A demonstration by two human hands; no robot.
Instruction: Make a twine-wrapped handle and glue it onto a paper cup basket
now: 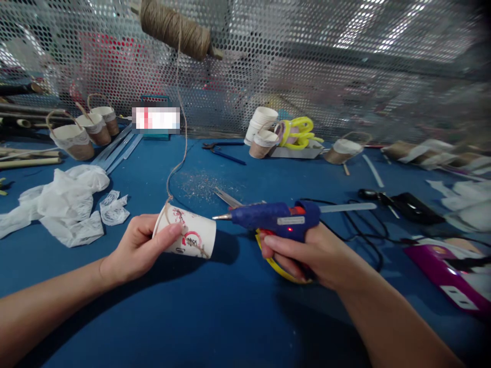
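In my left hand [143, 245] a printed white paper cup [199, 232] lies on its side, thumb on its wall and fingers toward the rim. Jute twine [185, 138] runs from the cup up to a spool [174, 30] hanging at the mesh; a piece of twine also lies along the cup's wall. My right hand [295, 250] is wrapped around a blue hot glue gun [264, 217], its red light lit and a clear glue stick [349, 207] out the back. The gun's metal nozzle points left, close to the cup's base. Scissors [228, 198] with yellow handles lie beneath the gun, partly hidden.
Small twine-handled cups [72, 142] stand at the left, near white lace fabric [72, 199]. Pliers [226, 151], stacked paper cups [264, 120] and a yellow coil [299, 132] sit at the back. A black cable [378, 245] and a purple box [441, 276] lie right.
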